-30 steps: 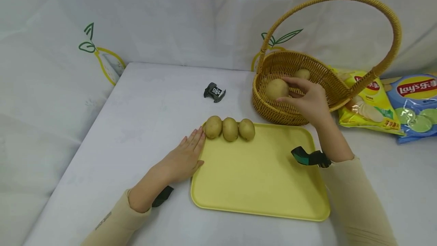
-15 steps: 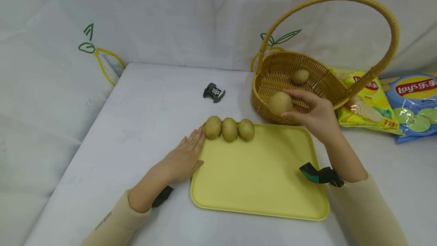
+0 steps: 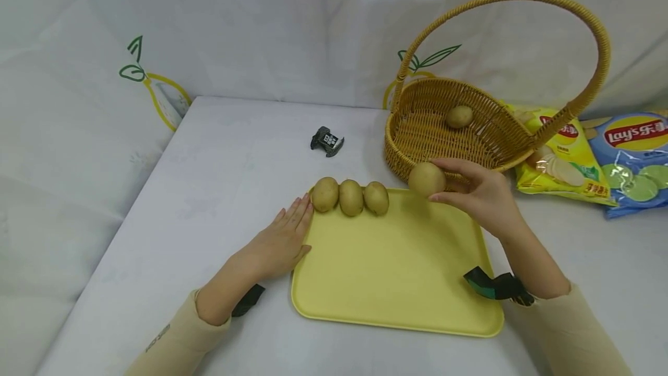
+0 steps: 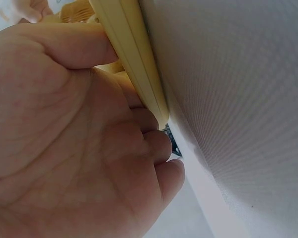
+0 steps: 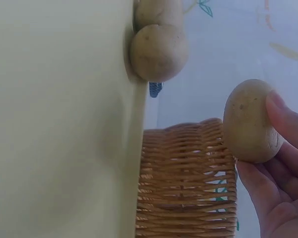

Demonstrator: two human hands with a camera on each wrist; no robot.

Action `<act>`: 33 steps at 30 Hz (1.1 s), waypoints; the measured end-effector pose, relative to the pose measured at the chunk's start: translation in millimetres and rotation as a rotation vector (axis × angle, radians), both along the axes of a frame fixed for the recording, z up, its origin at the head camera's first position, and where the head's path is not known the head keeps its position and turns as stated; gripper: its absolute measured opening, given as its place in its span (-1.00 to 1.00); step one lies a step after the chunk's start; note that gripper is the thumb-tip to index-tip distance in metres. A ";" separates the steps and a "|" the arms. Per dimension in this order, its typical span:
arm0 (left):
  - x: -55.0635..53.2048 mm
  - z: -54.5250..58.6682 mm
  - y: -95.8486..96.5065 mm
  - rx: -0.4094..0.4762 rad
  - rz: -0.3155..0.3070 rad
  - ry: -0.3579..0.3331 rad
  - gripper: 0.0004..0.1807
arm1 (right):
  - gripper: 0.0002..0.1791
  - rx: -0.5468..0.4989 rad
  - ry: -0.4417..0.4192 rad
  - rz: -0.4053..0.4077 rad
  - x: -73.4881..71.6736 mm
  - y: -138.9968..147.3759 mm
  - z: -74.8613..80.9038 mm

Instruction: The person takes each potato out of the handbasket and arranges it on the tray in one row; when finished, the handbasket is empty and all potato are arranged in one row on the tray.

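Observation:
My right hand (image 3: 482,193) pinches a potato (image 3: 427,179) between thumb and fingers, above the far edge of the yellow tray (image 3: 391,271) and just in front of the wicker basket (image 3: 417,132). The right wrist view shows this potato (image 5: 251,121) raised off the tray's surface. Three potatoes (image 3: 351,197) stand in a row at the tray's far left corner. Another potato (image 3: 460,116) lies inside the basket. Flat along the tray's left edge rests my left hand (image 3: 279,242), fingers straight; in the left wrist view its thumb and fingers touch the tray's rim (image 4: 134,54).
A yellow chip bag (image 3: 569,161) and a blue chip bag (image 3: 634,155) lie to the right of the basket. Its tall arched handle (image 3: 600,33) rises over them. A small black wrapper (image 3: 327,141) sits on the white table behind the tray.
My right hand has brought the potato out of the basket, toward me and over the tray's far edge. The left hand has stayed in place.

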State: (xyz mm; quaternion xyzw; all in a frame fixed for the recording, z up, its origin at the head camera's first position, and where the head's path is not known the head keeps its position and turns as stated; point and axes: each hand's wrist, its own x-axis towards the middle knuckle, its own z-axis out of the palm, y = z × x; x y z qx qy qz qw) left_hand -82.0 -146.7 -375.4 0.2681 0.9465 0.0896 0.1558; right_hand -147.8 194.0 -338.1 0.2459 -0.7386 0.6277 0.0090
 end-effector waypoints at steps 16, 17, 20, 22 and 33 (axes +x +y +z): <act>-0.3 -1.2 0.3 -0.013 -0.005 0.008 -0.26 | -0.43 0.283 0.018 -0.010 9.7 -0.1 -12.5; -0.2 -1.2 0.2 -0.011 -0.003 0.006 -0.26 | -0.43 0.297 0.014 -0.001 9.5 -0.1 -13.6; -0.1 -1.0 -0.3 -0.004 0.001 0.003 -0.26 | -0.43 0.333 0.013 0.017 8.0 -1.0 -16.8; -0.1 -0.9 -0.5 -0.001 0.004 0.001 -0.26 | -0.42 0.350 0.016 0.021 6.7 -1.7 -18.6; -0.7 -1.5 -1.1 -0.010 -0.007 0.011 -0.26 | -0.42 0.510 0.096 0.058 -6.1 -9.0 -26.5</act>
